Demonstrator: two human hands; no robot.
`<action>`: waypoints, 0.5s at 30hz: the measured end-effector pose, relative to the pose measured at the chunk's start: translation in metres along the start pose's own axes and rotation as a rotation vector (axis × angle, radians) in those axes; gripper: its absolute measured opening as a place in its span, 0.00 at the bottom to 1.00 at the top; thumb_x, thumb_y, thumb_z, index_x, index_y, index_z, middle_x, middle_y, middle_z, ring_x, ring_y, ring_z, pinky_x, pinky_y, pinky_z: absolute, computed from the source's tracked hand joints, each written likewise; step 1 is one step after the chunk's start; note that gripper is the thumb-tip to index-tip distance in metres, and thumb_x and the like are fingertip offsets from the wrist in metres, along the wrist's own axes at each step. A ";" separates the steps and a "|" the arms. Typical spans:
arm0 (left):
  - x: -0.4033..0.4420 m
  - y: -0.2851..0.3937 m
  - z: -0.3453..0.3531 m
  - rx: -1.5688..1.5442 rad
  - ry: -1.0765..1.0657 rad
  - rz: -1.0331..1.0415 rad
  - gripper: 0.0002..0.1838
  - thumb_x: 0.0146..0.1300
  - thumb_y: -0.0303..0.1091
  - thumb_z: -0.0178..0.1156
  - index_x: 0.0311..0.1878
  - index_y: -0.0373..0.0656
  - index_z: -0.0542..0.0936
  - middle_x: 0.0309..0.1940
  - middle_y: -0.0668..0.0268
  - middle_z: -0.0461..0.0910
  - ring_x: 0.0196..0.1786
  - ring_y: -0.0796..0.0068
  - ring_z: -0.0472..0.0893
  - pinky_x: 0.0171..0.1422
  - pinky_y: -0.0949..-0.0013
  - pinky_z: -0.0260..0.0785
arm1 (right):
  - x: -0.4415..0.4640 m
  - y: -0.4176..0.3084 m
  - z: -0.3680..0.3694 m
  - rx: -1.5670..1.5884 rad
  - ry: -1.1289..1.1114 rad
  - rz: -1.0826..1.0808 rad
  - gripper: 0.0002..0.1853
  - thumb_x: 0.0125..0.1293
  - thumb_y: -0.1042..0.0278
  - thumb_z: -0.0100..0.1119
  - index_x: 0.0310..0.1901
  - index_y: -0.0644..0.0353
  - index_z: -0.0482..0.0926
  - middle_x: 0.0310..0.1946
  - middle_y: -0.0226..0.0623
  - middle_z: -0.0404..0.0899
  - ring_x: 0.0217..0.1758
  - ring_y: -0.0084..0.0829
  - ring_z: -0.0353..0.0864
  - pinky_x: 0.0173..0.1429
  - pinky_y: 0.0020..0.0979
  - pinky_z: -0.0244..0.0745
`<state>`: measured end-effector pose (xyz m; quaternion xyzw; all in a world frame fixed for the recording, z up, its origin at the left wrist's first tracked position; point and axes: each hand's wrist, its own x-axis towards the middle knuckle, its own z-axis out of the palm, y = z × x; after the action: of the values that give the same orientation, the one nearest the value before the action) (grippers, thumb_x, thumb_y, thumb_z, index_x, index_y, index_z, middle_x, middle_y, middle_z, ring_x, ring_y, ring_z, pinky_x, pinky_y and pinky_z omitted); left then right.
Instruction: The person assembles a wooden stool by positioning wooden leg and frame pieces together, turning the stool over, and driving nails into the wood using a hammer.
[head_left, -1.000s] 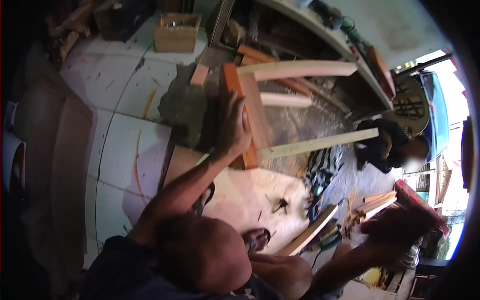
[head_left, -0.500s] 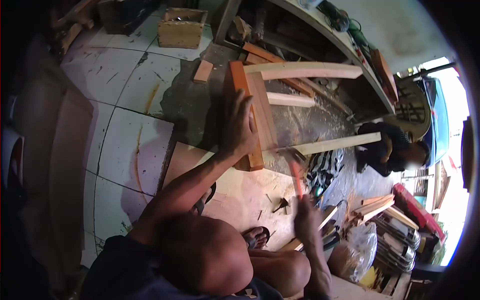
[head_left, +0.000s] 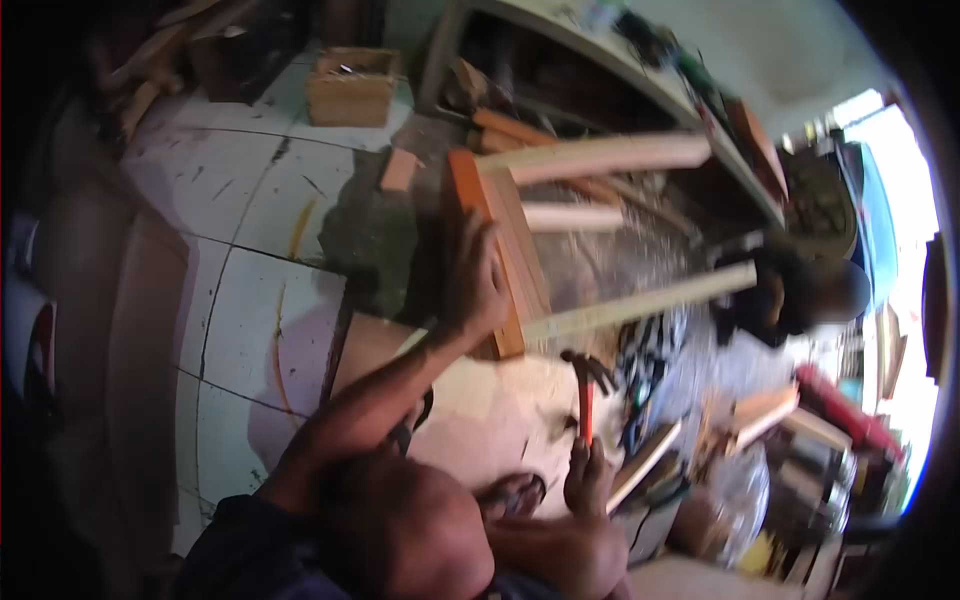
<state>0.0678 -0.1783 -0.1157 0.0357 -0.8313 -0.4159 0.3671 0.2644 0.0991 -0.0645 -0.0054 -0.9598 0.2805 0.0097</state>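
Observation:
A wooden stool-like frame lies on its side, its orange-brown edge board [head_left: 467,180] toward me and its pale legs [head_left: 640,303] pointing away to the right. Fingers wrapped over that board, my left hand [head_left: 478,275] grips the frame near its middle. My right hand [head_left: 588,475] is closed around the orange handle of a hammer [head_left: 586,405], low and to the right of the frame. The hammer's dark head is just below the nearest leg, apart from the wood.
A wooden box [head_left: 352,90] and a small wood block [head_left: 400,170] are on the floor. Along the upper right runs a bench [head_left: 640,62] with tools. A person [head_left: 760,300] crouches at the right. Wood pieces [head_left: 765,415] and a plastic bag [head_left: 735,505] lie at the lower right.
My right hand came in from the far right, swung the hammer to the nearest leg's base, and is now lower, with the hammer away from the wood. My left hand has stayed on the frame.

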 end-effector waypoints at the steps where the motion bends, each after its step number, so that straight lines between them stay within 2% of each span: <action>1: -0.012 0.007 -0.003 -0.036 -0.003 0.015 0.21 0.70 0.22 0.50 0.67 0.35 0.71 0.69 0.43 0.67 0.72 0.41 0.67 0.74 0.45 0.60 | -0.019 0.020 0.006 -0.015 -0.082 0.211 0.19 0.80 0.56 0.49 0.38 0.65 0.76 0.17 0.40 0.71 0.19 0.31 0.69 0.27 0.39 0.65; 2: -0.029 0.021 -0.014 -0.059 -0.084 0.013 0.21 0.70 0.22 0.50 0.67 0.35 0.71 0.69 0.43 0.67 0.72 0.41 0.67 0.74 0.45 0.60 | -0.044 0.022 0.003 0.020 -0.119 0.299 0.19 0.80 0.55 0.50 0.38 0.65 0.75 0.17 0.39 0.70 0.19 0.28 0.67 0.26 0.39 0.63; 4: -0.024 0.041 -0.031 0.002 -0.047 0.229 0.21 0.70 0.23 0.52 0.65 0.36 0.73 0.63 0.46 0.72 0.66 0.44 0.71 0.71 0.47 0.63 | -0.061 0.023 0.010 0.178 -0.144 0.413 0.21 0.80 0.51 0.50 0.38 0.63 0.76 0.17 0.39 0.69 0.21 0.25 0.66 0.25 0.38 0.60; 5: -0.038 0.055 -0.042 0.076 -0.085 0.410 0.19 0.69 0.23 0.54 0.62 0.38 0.76 0.54 0.52 0.75 0.58 0.50 0.75 0.66 0.51 0.67 | -0.075 0.030 0.017 0.324 -0.176 0.627 0.14 0.75 0.55 0.59 0.39 0.57 0.81 0.19 0.36 0.74 0.21 0.29 0.73 0.24 0.37 0.67; 7: -0.114 0.035 -0.026 -0.402 -0.531 0.431 0.17 0.62 0.25 0.60 0.54 0.37 0.79 0.47 0.55 0.77 0.52 0.55 0.77 0.57 0.55 0.70 | -0.111 0.016 0.016 0.404 -0.254 0.771 0.12 0.73 0.56 0.59 0.38 0.56 0.82 0.21 0.36 0.76 0.24 0.32 0.76 0.27 0.38 0.69; 9: -0.117 0.079 -0.043 -0.455 -0.757 0.660 0.16 0.57 0.24 0.61 0.50 0.40 0.79 0.43 0.58 0.76 0.49 0.57 0.77 0.54 0.57 0.71 | -0.146 -0.016 0.005 0.312 -0.340 0.787 0.11 0.70 0.57 0.60 0.38 0.54 0.83 0.24 0.36 0.78 0.27 0.35 0.78 0.30 0.39 0.72; 12: -0.173 0.052 -0.010 -0.271 -1.159 0.648 0.20 0.51 0.24 0.63 0.50 0.40 0.80 0.44 0.58 0.79 0.51 0.58 0.79 0.56 0.61 0.73 | -0.108 -0.094 -0.049 -0.024 -0.402 0.689 0.09 0.67 0.58 0.61 0.37 0.51 0.85 0.27 0.36 0.82 0.30 0.39 0.81 0.35 0.40 0.75; 15: -0.176 0.057 0.009 -0.499 -1.245 0.700 0.18 0.51 0.24 0.63 0.48 0.40 0.81 0.43 0.59 0.81 0.50 0.58 0.80 0.57 0.61 0.74 | -0.046 -0.156 -0.103 -0.325 -0.459 0.626 0.08 0.63 0.59 0.61 0.36 0.49 0.87 0.31 0.36 0.85 0.34 0.43 0.84 0.40 0.42 0.79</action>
<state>0.2040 -0.0715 -0.1801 -0.5561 -0.7290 -0.3942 -0.0624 0.3120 0.0222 0.1060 -0.2355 -0.9209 0.1087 -0.2911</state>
